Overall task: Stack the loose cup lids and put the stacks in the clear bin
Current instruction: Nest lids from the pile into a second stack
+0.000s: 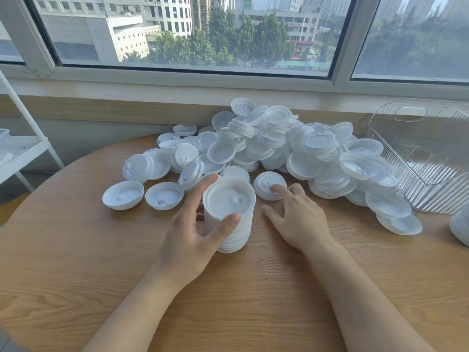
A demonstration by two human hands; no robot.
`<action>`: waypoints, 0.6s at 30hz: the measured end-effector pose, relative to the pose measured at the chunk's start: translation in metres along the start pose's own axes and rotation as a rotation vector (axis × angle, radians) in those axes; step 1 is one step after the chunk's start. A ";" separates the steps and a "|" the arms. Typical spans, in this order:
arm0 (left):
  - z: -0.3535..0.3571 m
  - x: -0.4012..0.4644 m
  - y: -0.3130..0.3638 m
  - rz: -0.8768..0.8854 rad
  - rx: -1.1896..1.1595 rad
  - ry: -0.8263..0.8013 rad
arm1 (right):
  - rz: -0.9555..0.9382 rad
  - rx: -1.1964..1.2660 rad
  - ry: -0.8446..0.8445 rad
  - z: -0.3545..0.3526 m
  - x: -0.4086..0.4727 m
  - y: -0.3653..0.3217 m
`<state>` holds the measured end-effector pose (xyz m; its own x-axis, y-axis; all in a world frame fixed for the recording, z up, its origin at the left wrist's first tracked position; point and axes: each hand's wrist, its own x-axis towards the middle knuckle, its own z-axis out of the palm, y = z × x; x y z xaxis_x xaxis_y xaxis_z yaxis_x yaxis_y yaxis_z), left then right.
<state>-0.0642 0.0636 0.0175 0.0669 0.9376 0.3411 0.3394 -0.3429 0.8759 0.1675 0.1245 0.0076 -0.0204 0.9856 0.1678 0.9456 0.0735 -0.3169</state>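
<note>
Currently mid-stacking: left hand [195,232] wraps the tall stack of white plastic lids [229,217] standing on the round wooden table [76,262]. Right hand [297,217], fingers spread, touches 1 loose white lid [266,185] just beside it. Next: pinch it, seat it squarely on top. Clear ribbed plastic bin [431,158] sits far right.

A round wooden table [76,262] with a pale oak grain filled the lower part of the view, its far edge close to the wall under a wide window [193,29]. The window had grey metal frames [342,41] and a pale sill [127,82], with a strip of wood trim [101,110] beneath it. Daylight came through the glass, and outside stood tall buildings [121,29] and green trees [228,39]. At the left stood a white metal shelf rack [28,148], one tray showing.
</note>
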 end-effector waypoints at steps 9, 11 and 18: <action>0.000 0.002 -0.002 0.002 0.000 -0.001 | -0.024 0.121 0.101 0.014 0.004 0.011; 0.000 0.002 -0.003 0.000 0.003 0.000 | -0.027 0.096 0.114 0.017 0.005 0.013; 0.000 0.002 -0.002 0.004 0.009 -0.006 | -0.033 0.124 0.111 0.017 0.005 0.016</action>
<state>-0.0645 0.0663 0.0161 0.0736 0.9367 0.3424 0.3472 -0.3459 0.8717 0.1766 0.1328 -0.0125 -0.0085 0.9599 0.2804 0.8976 0.1309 -0.4209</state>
